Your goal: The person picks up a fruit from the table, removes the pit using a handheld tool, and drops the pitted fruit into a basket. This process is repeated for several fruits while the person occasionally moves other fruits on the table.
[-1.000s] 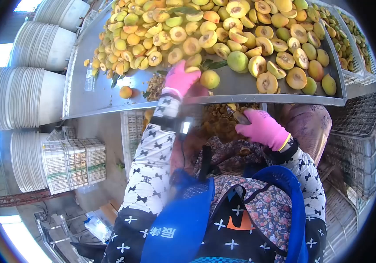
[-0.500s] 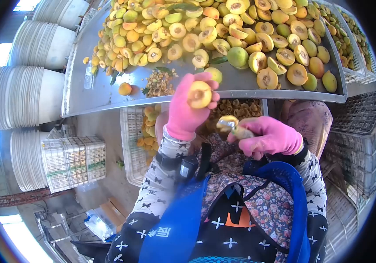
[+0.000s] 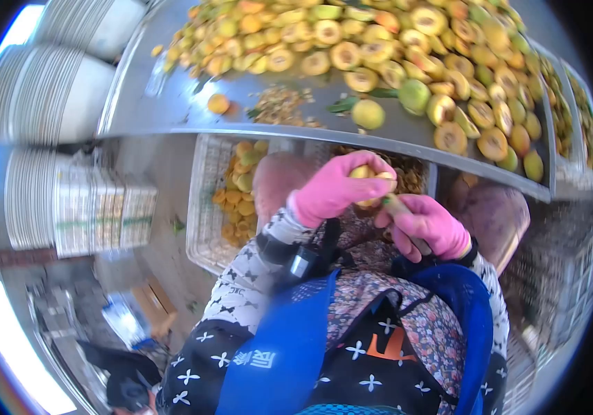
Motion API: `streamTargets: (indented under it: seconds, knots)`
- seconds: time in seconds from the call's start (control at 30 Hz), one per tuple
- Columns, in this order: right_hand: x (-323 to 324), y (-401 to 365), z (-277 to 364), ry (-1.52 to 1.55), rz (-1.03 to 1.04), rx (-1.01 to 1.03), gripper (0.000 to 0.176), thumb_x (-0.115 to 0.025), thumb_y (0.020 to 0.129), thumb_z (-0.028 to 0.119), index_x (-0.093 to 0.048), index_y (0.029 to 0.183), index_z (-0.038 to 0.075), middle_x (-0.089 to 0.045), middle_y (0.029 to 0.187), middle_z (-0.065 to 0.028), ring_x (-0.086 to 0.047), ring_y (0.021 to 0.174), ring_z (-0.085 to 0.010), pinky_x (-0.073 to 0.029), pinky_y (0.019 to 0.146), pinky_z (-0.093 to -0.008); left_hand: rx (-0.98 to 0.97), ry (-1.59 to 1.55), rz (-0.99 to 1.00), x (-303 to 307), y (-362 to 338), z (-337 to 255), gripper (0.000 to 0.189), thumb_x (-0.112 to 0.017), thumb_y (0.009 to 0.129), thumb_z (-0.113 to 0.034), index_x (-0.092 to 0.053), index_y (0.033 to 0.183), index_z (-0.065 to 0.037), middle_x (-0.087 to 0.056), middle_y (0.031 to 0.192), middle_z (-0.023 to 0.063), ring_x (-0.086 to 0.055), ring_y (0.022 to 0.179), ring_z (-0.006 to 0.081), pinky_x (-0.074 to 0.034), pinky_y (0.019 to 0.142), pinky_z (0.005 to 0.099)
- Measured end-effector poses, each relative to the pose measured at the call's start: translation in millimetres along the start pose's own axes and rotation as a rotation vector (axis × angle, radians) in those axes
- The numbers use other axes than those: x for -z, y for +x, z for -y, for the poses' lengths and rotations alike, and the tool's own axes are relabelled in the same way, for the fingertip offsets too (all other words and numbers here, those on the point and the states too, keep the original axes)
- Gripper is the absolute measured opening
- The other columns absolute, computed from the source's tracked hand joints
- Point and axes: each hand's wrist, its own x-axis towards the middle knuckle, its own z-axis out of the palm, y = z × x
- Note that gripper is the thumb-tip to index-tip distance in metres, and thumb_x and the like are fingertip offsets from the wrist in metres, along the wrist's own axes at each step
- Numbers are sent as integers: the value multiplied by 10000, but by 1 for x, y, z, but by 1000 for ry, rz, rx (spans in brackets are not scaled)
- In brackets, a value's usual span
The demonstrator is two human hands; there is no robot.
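Through the head view I see my left hand curled around a yellow fruit piece, just off the near edge of the counter. My right hand is clenched on a tool; its tip seems to meet the piece, though fingers hide it. Halved fruits crowd the counter's far edge; a round fruit sits near its near edge.

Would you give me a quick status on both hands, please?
Left hand: gripping halved fruit. Right hand: holding tool, tip against fruit, partly hidden. Table edge beyond hands.
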Motion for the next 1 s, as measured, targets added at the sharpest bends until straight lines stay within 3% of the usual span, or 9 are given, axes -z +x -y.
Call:
streamTargets:
  seconds: [0.07, 0.17, 0.27, 0.43, 0.6, 0.7, 0.77, 0.87, 1.0]
  knots:
    - [-7, 5, -3, -42, -95, -52, 385, -693, 855, 298, -615, 989, -54, -589, 604, -62, -515, 442, -127, -373, 403, -250, -43, -25, -27, 9, -3, 15, 262, -736, 885, -172, -612, 1058, -19, -673, 971, 30, -599, 796, 73, -469, 695, 207]
    - [1, 1, -9, 165, 11, -218, 355, -699, 852, 277, -638, 965, -55, -611, 631, -74, -520, 444, -138, -381, 420, -240, -318, 39, 132, 6, -13, 12, 415, -759, 854, -144, -604, 1213, -5, -637, 1133, 74, -608, 1009, 155, -487, 895, 297]
    - [-2, 8, -33, 358, 9, -76, 366, -698, 845, 282, -651, 943, -68, -613, 618, -114, -528, 442, -174, -382, 414, -246, -281, -130, 342, 13, -18, 13, 483, -771, 835, -127, -592, 1269, -10, -610, 1187, 82, -583, 1102, 187, -457, 980, 333]
    - [-28, 23, -31, 363, -118, -31, 382, -703, 851, 295, -630, 958, -65, -595, 614, -108, -487, 407, -174, -353, 377, -272, -208, -168, 136, 22, -17, 38, 359, -773, 836, -135, -631, 1142, -11, -635, 1022, 23, -603, 912, 105, -498, 807, 264]
    - [-42, 55, -39, -643, -489, 129, 127, -595, 909, 122, -578, 990, 25, -566, 627, -31, -483, 428, -107, -379, 411, -245, -49, -176, -178, 29, -16, 52, 263, -756, 871, -186, -648, 1059, -37, -645, 869, 4, -603, 787, 82, -470, 650, 238]
    - [-51, 63, -37, -383, -707, 176, 168, -609, 917, 148, -586, 1028, 24, -580, 681, -29, -505, 451, -105, -389, 417, -246, -169, -326, -380, 29, -19, 50, 268, -737, 894, -192, -654, 1105, -49, -660, 935, 21, -610, 832, 90, -492, 706, 245]
    - [-61, 71, -31, -301, -795, 104, 301, -592, 976, 290, -594, 1151, 44, -605, 746, -34, -533, 486, -107, -419, 425, -251, -597, -563, -294, 32, -1, 79, 344, -657, 947, -126, -600, 1278, -53, -652, 1100, 36, -605, 1009, 120, -508, 879, 278]
    - [-73, 83, -23, -160, -644, 192, 378, -589, 971, 363, -577, 1168, 40, -632, 783, -38, -554, 521, -110, -436, 458, -238, -589, -319, -277, 18, -15, 60, 503, -521, 1020, -164, -378, 1482, -28, -443, 1468, 96, -520, 1206, 157, -479, 966, 319]
    - [-56, 80, 3, -320, -477, 301, 332, -675, 876, 155, -609, 1168, 11, -648, 842, -25, -579, 604, -96, -463, 547, -236, -334, -441, -112, 20, -31, 42, 500, -416, 1060, -307, -392, 1468, -19, -591, 1218, 78, -580, 952, 138, -501, 798, 282]
